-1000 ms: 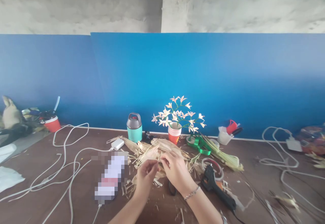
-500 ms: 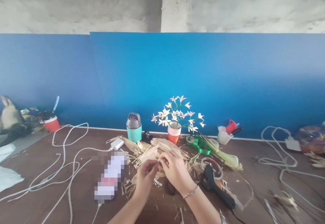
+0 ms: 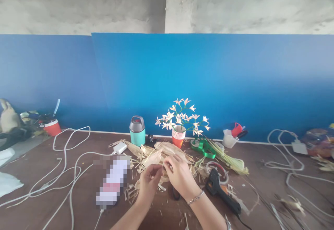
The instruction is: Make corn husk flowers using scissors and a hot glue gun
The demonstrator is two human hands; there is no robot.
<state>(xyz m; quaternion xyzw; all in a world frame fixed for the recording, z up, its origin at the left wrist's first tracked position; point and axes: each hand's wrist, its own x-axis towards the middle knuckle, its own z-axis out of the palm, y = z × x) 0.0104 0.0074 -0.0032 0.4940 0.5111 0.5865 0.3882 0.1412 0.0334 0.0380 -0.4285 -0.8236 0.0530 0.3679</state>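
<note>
My left hand (image 3: 150, 178) and my right hand (image 3: 179, 172) meet fingertip to fingertip over the table. Both are pinched closed on something too small to make out. Dried corn husks (image 3: 152, 156) lie heaped just beyond and beneath them. Behind the heap, a stack of paper cups (image 3: 178, 140) holds a spray of pale husk flowers (image 3: 180, 118) on green stems. A black glue gun (image 3: 221, 191) rests to the right of my right wrist, beside a roll of tape (image 3: 224, 177).
A pixelated phone (image 3: 112, 183) with a cable lies left of my hands, near a white charger (image 3: 120, 148). A teal flask (image 3: 137, 132) stands behind. Green ribbon (image 3: 207, 150), pale stalks (image 3: 232, 160) and a white cup of tools (image 3: 230, 139) are at the right. White cables (image 3: 66, 153) loop at the left.
Both hands stay together in nearly the same pinch. The whole view has shifted very slightly; nothing else has visibly moved.
</note>
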